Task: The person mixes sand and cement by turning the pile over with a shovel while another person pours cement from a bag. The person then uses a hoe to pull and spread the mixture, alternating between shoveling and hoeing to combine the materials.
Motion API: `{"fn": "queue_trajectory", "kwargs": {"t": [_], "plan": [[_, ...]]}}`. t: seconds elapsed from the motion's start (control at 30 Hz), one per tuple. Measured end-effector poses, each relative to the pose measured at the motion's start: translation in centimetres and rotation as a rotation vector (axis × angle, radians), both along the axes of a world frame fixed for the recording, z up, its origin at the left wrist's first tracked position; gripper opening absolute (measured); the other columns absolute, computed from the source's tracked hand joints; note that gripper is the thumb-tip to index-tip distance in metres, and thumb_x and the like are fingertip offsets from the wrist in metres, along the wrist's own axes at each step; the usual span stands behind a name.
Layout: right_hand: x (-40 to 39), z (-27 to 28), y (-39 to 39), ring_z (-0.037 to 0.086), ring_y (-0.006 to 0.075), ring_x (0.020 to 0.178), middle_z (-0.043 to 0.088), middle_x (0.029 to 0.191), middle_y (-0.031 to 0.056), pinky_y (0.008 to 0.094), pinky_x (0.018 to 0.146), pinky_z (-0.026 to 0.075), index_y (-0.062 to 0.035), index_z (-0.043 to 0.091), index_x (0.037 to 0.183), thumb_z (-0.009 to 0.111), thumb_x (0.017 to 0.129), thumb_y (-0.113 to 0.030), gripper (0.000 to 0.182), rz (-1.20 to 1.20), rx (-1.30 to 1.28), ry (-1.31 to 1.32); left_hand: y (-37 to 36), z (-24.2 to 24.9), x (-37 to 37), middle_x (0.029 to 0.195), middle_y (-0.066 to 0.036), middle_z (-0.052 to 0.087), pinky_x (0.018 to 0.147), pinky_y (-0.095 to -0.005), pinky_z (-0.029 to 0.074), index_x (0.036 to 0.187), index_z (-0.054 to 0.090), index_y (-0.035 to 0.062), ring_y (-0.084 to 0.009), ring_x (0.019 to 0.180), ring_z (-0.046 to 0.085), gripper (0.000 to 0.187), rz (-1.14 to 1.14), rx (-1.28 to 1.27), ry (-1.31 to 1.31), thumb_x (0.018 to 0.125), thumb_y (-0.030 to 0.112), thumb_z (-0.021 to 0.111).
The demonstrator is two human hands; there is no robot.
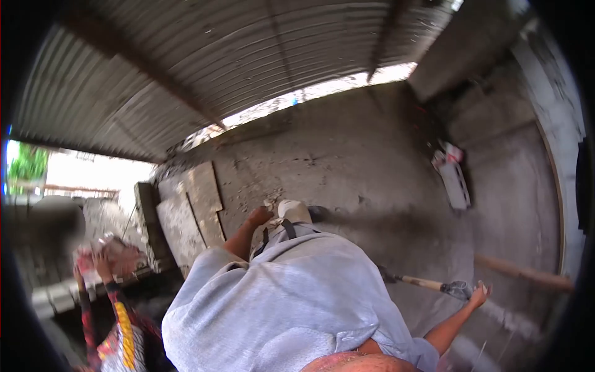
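My left hand (261,215) is out in front of my body, fingers curled in, beside my pale trouser leg (294,211). Nothing shows sticking out of it. Off to the right, my right hand (480,295) is at the grey grip end of a long-handled tool, which looks like a shovel (424,283). Its wooden shaft runs back towards my side, and its far end is hidden behind my light blue shirt (297,291).
A co-worker (124,328) on the left reaches with both hands to a reddish bundle (111,257) on a block ledge. Boards (201,204) lie by the wall. A grey hollow block (455,185) rests on the right. A wooden beam (524,273) lies near my right hand.
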State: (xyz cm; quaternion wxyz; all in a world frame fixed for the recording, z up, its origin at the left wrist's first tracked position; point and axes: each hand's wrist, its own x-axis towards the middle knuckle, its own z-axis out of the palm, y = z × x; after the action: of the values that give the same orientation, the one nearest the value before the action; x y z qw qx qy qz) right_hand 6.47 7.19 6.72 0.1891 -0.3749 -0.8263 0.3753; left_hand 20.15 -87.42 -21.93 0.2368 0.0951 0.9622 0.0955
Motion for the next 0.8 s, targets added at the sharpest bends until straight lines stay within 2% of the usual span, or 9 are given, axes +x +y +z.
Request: {"fn": "queue_trajectory", "kwargs": {"t": [0.13,0.27,0.4,0.47,0.53,0.6,0.7,0.73,0.8], "plan": [[8.8,3.0,0.6,0.058,0.0166,0.072,0.063,0.085,0.0082,0.0310,0.067,0.049,0.0030,0.063,0.101,0.070,0.077,-0.032,0.042,-0.153,-0.100,-0.044,-2.5,-8.6,-5.8,0.070,-0.013,0.062,0.062,-0.0419,0.050,0.076,0.065,0.0098,-0.0294,0.070,0.063,0.012,0.177,0.122,0.154,0.074,0.017,0.056],[18.4,4.2,3.1,0.057,0.0189,0.069,0.062,0.084,0.0088,0.0319,0.063,0.049,0.0017,0.064,0.099,0.069,0.077,-0.030,0.039,-0.348,-0.188,-0.108,-0.1,-0.2,-12.8,0.068,-0.014,0.060,0.061,-0.0428,0.050,0.076,0.065,0.0094,-0.0298,0.069,0.063,0.012,-0.246,0.034,0.239,0.075,0.017,0.056],[25.5,6.7,-1.0,0.058,0.0203,0.069,0.061,0.082,0.0092,0.0326,0.063,0.049,0.0023,0.064,0.098,0.068,0.078,-0.026,0.035,-0.625,-0.356,-0.056,2.3,-3.2,-16.6,0.067,-0.014,0.059,0.061,-0.0441,0.049,0.076,0.064,0.0097,-0.0312,0.069,0.062,0.011,-0.151,0.149,0.108,0.075,0.018,0.056],[28.4,5.8,-1.0,0.058,0.0200,0.069,0.061,0.082,0.0093,0.0324,0.064,0.049,0.0026,0.064,0.099,0.067,0.078,-0.025,0.035,-0.642,-0.375,0.065,5.4,-0.1,-18.2,0.091,-0.022,0.061,0.077,-0.0448,0.048,0.092,0.068,0.0114,-0.0403,0.089,0.059,0.025,-0.349,0.077,-0.037,0.084,0.029,0.052],[32.2,5.1,-1.5,0.058,0.0197,0.069,0.061,0.082,0.0093,0.0321,0.064,0.049,0.0028,0.064,0.100,0.066,0.079,-0.025,0.035,-0.658,-0.383,0.183,7.2,-0.6,-18.7,0.090,-0.022,0.061,0.078,-0.0454,0.048,0.092,0.069,0.0118,-0.0406,0.088,0.059,0.026,-0.360,0.140,-0.042,0.084,0.030,0.052],[33.9,5.5,-3.1,0.058,0.0193,0.071,0.061,0.082,0.0095,0.0318,0.065,0.049,0.0033,0.062,0.104,0.064,0.081,-0.023,0.035,-0.482,-0.269,0.255,8.8,-0.8,-19.0,0.072,-0.016,0.059,0.062,-0.0447,0.048,0.082,0.063,0.0103,-0.0336,0.072,0.061,0.014,-0.461,0.256,0.129,0.078,0.019,0.054],[34.3,7.3,-7.5,0.058,0.0203,0.073,0.060,0.081,0.0093,0.0319,0.069,0.048,0.0040,0.063,0.103,0.064,0.082,-0.025,0.036,-0.598,-0.205,0.267,10.4,-0.2,-19.7,0.074,-0.016,0.059,0.063,-0.0445,0.048,0.083,0.063,0.0112,-0.0337,0.075,0.061,0.014,-0.604,0.209,0.099,0.078,0.019,0.054],[34.6,7.6,-8.5,0.058,0.0206,0.072,0.060,0.082,0.0090,0.0318,0.070,0.048,0.0046,0.063,0.100,0.066,0.080,-0.028,0.038,-0.610,-0.178,0.258,10.6,-1.0,-19.9,0.074,-0.016,0.059,0.063,-0.0445,0.048,0.083,0.063,0.0112,-0.0337,0.075,0.061,0.014,-0.618,0.210,0.097,0.078,0.019,0.054],[36.1,7.5,-8.1,0.058,0.0206,0.074,0.061,0.082,0.0092,0.0322,0.071,0.047,0.0033,0.062,0.104,0.062,0.082,-0.026,0.036,-0.609,-0.191,0.220,10.2,-3.6,-20.3,0.092,-0.026,0.061,0.082,-0.0463,0.045,0.090,0.066,0.0019,-0.0415,0.091,0.057,0.039,-0.286,0.230,-0.226,0.080,0.037,0.052]]}}
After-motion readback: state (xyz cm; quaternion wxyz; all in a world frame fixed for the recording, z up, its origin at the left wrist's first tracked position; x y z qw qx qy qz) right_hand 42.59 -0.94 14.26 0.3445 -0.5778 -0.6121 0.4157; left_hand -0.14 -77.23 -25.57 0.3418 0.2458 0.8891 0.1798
